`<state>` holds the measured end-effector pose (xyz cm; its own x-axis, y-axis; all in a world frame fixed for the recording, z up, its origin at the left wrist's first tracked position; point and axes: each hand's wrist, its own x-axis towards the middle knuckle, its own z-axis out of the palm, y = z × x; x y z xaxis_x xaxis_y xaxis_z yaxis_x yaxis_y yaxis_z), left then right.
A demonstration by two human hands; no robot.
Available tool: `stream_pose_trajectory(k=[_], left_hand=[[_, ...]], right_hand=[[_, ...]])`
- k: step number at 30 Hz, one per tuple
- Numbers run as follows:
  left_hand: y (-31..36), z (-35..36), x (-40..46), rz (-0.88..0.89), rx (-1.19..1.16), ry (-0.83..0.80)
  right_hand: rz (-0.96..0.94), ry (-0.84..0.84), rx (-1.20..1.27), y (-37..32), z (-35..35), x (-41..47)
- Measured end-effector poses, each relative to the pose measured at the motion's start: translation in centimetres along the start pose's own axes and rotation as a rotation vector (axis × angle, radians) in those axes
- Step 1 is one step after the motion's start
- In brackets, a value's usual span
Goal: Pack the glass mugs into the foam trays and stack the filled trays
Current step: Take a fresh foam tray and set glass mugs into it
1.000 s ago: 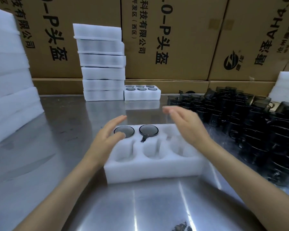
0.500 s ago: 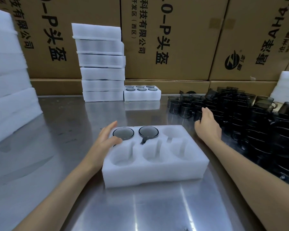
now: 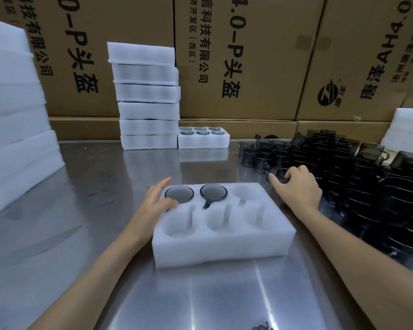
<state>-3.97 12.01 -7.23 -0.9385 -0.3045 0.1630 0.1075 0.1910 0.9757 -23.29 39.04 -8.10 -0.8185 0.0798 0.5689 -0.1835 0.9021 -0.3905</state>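
A white foam tray [image 3: 222, 246] lies on the steel table in front of me. Two dark glass mugs [image 3: 179, 194] [image 3: 213, 191] sit in its far-left and far-middle pockets; the other pockets hold nothing. My left hand [image 3: 157, 201] rests against the tray's left end with straight fingers, the thumb on the tray's top. Right of the tray, my right hand [image 3: 298, 186] is at the near edge of the pile of dark glass mugs [image 3: 367, 186], its fingers curled over one glass mug [image 3: 280, 173], which they partly hide.
A stack of foam trays [image 3: 148, 96] stands at the back, with one filled tray [image 3: 203, 141] beside it. More foam is piled at the far left [image 3: 14, 127] and back right [image 3: 405, 132]. Cardboard boxes [image 3: 248, 55] wall the back.
My right hand swung from above the tray to the mug pile on the right and curled over a mug. My left hand settled against the tray's left end.
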Motion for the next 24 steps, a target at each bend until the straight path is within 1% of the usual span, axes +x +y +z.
stream_pose_trajectory(k=[5,10,14,16,18,22,24], left_hand=[[0.1,0.0,-0.1,0.002,0.012,0.001],[0.0,-0.2,-0.2,-0.017,-0.008,0.003],[0.1,-0.2,-0.2,-0.022,-0.006,0.001],[0.2,-0.2,-0.3,-0.025,-0.010,-0.007],[0.3,-0.1,-0.3,-0.033,-0.018,-0.017],[0.5,-0.1,-0.4,-0.038,-0.024,-0.017],[0.6,-0.1,-0.4,-0.035,-0.020,-0.018]], right_hand=[[-0.079,0.045,0.087,0.1,-1.5,-1.9],[-0.155,-0.081,0.203,0.7,-2.5,-3.2],[-0.082,-0.178,0.300,0.8,-2.6,-3.6],[-0.052,-0.208,0.298,0.6,-2.5,-3.8],[-0.027,-0.178,0.348,0.4,-2.6,-3.9],[0.002,0.003,0.676,-1.5,-4.1,-4.0],[-0.025,0.021,0.845,-3.0,-5.1,-4.2]])
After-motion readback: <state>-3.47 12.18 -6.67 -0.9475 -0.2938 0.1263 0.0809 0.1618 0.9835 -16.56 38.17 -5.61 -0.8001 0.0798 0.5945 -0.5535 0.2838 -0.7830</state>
